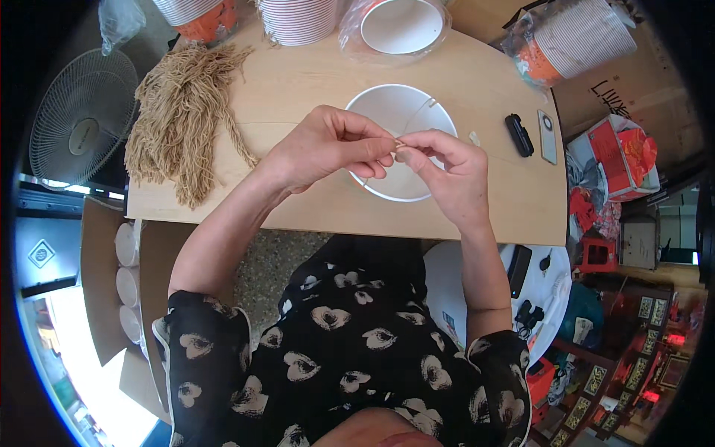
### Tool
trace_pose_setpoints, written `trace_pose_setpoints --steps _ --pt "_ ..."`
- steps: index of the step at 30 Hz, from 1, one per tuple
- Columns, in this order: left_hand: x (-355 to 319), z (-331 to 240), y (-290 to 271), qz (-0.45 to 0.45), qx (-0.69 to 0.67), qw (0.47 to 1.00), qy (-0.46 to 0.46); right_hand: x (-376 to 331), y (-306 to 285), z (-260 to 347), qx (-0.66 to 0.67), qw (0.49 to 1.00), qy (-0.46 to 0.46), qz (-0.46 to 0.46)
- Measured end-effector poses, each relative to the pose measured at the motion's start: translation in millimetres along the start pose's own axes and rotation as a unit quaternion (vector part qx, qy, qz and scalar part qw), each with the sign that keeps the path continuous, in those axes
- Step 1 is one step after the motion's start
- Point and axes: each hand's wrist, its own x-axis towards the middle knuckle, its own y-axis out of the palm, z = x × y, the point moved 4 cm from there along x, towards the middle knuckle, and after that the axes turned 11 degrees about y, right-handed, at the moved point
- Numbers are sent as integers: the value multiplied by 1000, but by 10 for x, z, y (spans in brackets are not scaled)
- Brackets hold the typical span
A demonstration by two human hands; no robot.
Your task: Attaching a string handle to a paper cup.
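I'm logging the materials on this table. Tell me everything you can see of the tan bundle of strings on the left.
The bundle of strings is a thick heap of many thin tan cords, looking like twisted twine or yarn. It lies loose on the pale wooden table, gathered near its upper end and fanning toward the table's front-left edge, with a few strands straying right. Neither hand touches it; a stack of cups stands just behind it.

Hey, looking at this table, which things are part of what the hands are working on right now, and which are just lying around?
In use:
- left hand and right hand, pinching a thin tan string between their fingers
- white paper bowl right under them
- bundle of tan strings, same material

Lying about:
- black rectangular object
- small grey remote-like device
- fan
- stacks of bowls
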Motion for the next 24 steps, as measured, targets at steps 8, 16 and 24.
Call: trace_pose_setpoints --steps 8,16,24 --pt "-32 7 18 -7 8 1000 -5 -42 -21 -34 33 998 45 -32" --pt "-70 -7 49 -4 -6 1000 -21 -241 11 197 -166 960 -133 -182" --pt "-187 -165 65 -21 106 993 45 -374 148 287 -200 950 -184 -153"
